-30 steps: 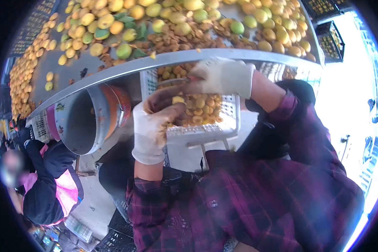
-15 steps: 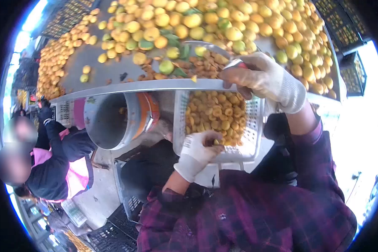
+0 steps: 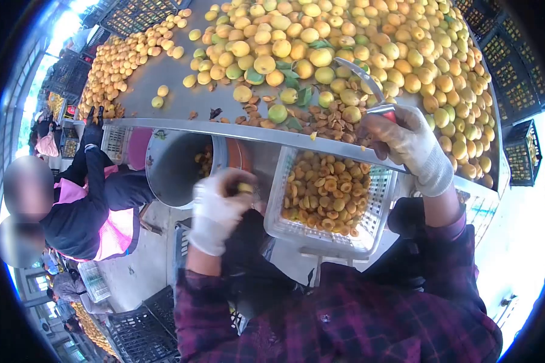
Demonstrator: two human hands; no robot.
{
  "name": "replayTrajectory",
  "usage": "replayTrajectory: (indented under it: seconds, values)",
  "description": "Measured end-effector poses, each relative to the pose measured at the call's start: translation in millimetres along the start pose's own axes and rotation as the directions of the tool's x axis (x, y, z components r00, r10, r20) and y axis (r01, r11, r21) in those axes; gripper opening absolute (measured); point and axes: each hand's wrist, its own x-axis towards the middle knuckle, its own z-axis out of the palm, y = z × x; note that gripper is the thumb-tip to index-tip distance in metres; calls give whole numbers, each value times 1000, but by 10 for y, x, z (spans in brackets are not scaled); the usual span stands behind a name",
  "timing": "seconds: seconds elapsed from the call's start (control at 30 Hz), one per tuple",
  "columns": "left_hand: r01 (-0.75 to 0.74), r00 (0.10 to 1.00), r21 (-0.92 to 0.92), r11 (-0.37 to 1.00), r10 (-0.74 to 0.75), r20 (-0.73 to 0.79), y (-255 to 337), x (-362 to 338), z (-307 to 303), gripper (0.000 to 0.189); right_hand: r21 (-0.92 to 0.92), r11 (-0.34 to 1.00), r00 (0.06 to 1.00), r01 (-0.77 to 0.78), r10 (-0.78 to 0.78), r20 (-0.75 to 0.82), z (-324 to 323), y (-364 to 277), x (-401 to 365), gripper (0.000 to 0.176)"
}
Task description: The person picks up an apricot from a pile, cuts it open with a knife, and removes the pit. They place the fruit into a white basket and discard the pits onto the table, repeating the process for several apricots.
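My right hand (image 3: 402, 136), in a white glove with stained fingers, is closed around the red handle of a curved knife (image 3: 366, 80). Its blade points up and left over the apricots (image 3: 321, 57) heaped on the metal table. Brown apricot pits (image 3: 330, 124) lie along the table edge by the knife. My left hand (image 3: 217, 212), also gloved and smeared by motion, is beside the bucket (image 3: 178, 166). Its fingers curl around a small yellowish apricot piece (image 3: 246, 188), partly hidden. Below the table edge, a white basket (image 3: 272, 218) holds halved apricots (image 3: 327, 196).
The table's metal rim (image 3: 248, 131) crosses above the bucket and basket. On the left sits a person in a dark and pink jacket (image 3: 112, 206). Black crates (image 3: 522, 151) stand at the right, with another black crate (image 3: 142, 327) on the floor at lower left.
My left hand has moved left from over the basket to beside the bucket. My right hand still grips the knife, whose blade now shows fully. The view has shifted somewhat.
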Motion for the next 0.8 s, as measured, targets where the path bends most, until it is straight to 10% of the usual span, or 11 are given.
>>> replayTrajectory:
  seconds: [0.17, 0.8]
  values:
    - [10, 963, -83, 997, -32, -266, -340, 146, -673, 31, 38, 999, 999, 15, -14, -30, 40, -22, 12, 24]
    - [66, 965, -216, 974, -117, -233, -852, 553, -1004, 44, -15, 999, 999, -31, 30, -19, 91, 118, 281, 22]
